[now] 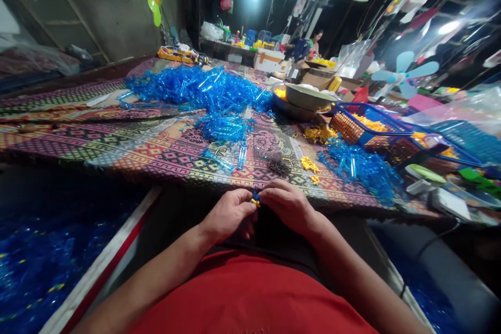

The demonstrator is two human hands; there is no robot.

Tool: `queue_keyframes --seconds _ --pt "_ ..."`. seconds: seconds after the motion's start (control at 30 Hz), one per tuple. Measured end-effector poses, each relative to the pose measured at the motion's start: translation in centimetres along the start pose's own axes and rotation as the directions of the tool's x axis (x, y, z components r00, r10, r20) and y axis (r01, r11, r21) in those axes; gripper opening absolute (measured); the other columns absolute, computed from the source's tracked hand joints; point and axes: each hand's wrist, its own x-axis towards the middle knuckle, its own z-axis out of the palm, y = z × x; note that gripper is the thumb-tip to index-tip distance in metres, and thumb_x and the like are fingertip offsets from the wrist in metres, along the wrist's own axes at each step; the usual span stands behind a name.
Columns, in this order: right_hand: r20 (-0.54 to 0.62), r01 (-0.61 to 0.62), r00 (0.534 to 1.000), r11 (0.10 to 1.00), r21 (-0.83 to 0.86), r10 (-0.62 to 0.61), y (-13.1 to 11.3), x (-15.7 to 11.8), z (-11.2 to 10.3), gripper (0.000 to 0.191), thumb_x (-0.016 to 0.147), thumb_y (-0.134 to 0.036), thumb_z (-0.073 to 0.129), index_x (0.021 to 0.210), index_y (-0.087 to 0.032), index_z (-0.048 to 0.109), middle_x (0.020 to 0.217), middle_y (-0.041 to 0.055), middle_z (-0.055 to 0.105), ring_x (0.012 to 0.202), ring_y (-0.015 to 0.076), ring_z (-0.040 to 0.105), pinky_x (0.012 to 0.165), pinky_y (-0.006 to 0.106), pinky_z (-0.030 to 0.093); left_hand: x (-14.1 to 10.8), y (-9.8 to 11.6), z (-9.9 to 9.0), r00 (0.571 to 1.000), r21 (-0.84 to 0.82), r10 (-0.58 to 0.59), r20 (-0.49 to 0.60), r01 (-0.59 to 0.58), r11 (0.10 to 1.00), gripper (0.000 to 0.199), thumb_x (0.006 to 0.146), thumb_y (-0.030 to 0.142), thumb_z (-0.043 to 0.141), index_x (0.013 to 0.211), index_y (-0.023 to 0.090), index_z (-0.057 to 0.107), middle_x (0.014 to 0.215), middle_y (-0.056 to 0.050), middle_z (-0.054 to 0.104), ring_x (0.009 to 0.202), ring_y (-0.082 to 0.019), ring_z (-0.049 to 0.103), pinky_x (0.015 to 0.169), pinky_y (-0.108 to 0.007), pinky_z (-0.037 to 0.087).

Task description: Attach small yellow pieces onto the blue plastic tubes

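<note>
While the bare left hand (230,214) and the bare right hand (287,206) meet at the centre of the head view, their fingertips close from either side on a small blue-and-yellow plastic piece (255,198), held over the person's lap, just short of the table edge. Both hands form narrow, curled pinches around it; the fingers hide most of the piece, so its exact form and how its parts join cannot be told. A fingertip pinch appears well suited to a part this small: hands kept close together, with wrists low and forearms steady, give firm and fine control. Beyond the hands, a patterned woven mat (117,141) in pink, green and yellow covers the table and bears a large heap of translucent blue plastic strips (195,88), scattered yellow plastic pieces (310,164) and a dark bristly cluster (277,167). Toward the right stand a dull metal basin (307,96) and a blue plastic mesh basket (344,108) holding yellow material. A mass of glossy blue plastic (39,271) lies low at the lower left, a red shirt (250,297) fills the bottom of the view, and a co-worker (316,42) is at the far back.
</note>
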Motion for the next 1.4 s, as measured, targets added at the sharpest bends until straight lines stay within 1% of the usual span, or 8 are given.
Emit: queue_keyframes --seconds 0.13,0.23,0.37,0.57,0.73,0.9,1.03,1.4 --pt "-0.045 -0.044 0.998 0.994 0.104 0.049 -0.2 0.2 -0.1 0.015 0.087 -0.022 0.051 0.089 -0.019 0.065 0.081 0.0069 0.062 0.072 0.0145 0.058 0.063 0.027 0.048 0.3 -0.5 0.2 1.0 -0.077 0.02 -0.013 -0.021 0.997 0.008 0.073 0.02 0.046 0.078 0.015 0.049 0.059 0.0 0.057 0.036 -0.009 0.053 0.029 -0.016 0.037" --pt "-0.036 -0.1 0.993 0.967 0.235 0.111 -0.3 0.3 -0.2 0.013 0.086 -0.023 0.054 0.088 -0.019 0.066 0.081 0.0058 0.062 0.073 0.0142 0.059 0.065 0.027 0.049 0.5 -1.0 0.3 0.997 -0.047 0.069 -0.018 -0.07 0.996 0.009 0.075 0.02 0.044 0.076 0.015 0.05 0.052 0.002 0.054 0.034 -0.009 0.05 0.028 -0.015 0.034" --pt "-0.034 -0.145 0.986 0.938 0.315 0.164 -0.3 0.5 -0.3 0.011 0.083 -0.021 0.057 0.085 -0.019 0.067 0.08 0.0051 0.062 0.073 0.0141 0.059 0.065 0.027 0.048 0.4 -1.3 0.3 0.991 0.009 0.123 -0.049 -0.122 0.992 0.011 0.077 0.022 0.043 0.079 0.015 0.052 0.061 0.001 0.056 0.037 -0.008 0.051 0.029 -0.016 0.036" --pt "-0.066 -0.172 0.976 0.922 0.346 0.207 -0.1 0.5 0.2 0.009 0.082 -0.023 0.059 0.083 -0.02 0.067 0.078 0.0041 0.061 0.073 0.0145 0.058 0.066 0.028 0.049 0.1 -1.1 0.3 0.979 0.172 0.18 -0.092 -0.163 0.972 0.013 0.079 0.022 0.041 0.079 0.016 0.053 0.052 0.003 0.052 0.036 -0.008 0.047 0.032 -0.017 0.038" --pt "-0.064 -0.175 0.975 0.918 0.357 0.211 0.1 0.5 0.6 0.009 0.081 -0.024 0.06 0.084 -0.019 0.067 0.081 0.0052 0.062 0.076 0.0157 0.059 0.067 0.029 0.049 0.2 -1.2 0.2 0.98 0.138 0.169 -0.108 -0.154 0.979 0.012 0.078 0.022 0.041 0.078 0.016 0.052 0.056 0.002 0.053 0.036 -0.008 0.047 0.031 -0.017 0.037" --pt "-0.097 -0.138 0.978 0.925 0.353 0.183 0.2 0.7 0.9 0.009 0.081 -0.023 0.06 0.082 -0.018 0.068 0.078 0.0048 0.061 0.071 0.0146 0.058 0.063 0.027 0.048 0.1 -1.1 0.1 0.977 0.188 0.179 -0.118 -0.155 0.97 0.013 0.078 0.023 0.04 0.077 0.017 0.051 0.049 0.004 0.05 0.033 -0.008 0.045 0.031 -0.017 0.036" --pt "-0.081 -0.13 0.981 0.909 0.397 0.176 0.3 0.8 0.9 0.006 0.08 -0.02 0.062 0.081 -0.019 0.068 0.077 0.004 0.061 0.07 0.0139 0.058 0.062 0.027 0.047 0.1 -1.4 -0.1 0.979 0.13 0.184 -0.091 -0.171 0.977 0.013 0.078 0.022 0.039 0.078 0.017 0.051 0.054 0.003 0.053 0.035 -0.009 0.047 0.031 -0.017 0.036" --pt "-0.083 -0.14 0.979 0.912 0.387 0.186 0.1 1.1 0.7 0.006 0.079 -0.02 0.063 0.079 -0.018 0.068 0.072 0.0026 0.058 0.065 0.0119 0.055 0.058 0.024 0.045 -0.3 -1.0 -0.2 0.963 0.303 0.239 -0.126 -0.192 0.933 0.015 0.081 0.023 0.039 0.074 0.018 0.052 0.048 0.003 0.052 0.036 -0.008 0.045 0.035 -0.017 0.034"
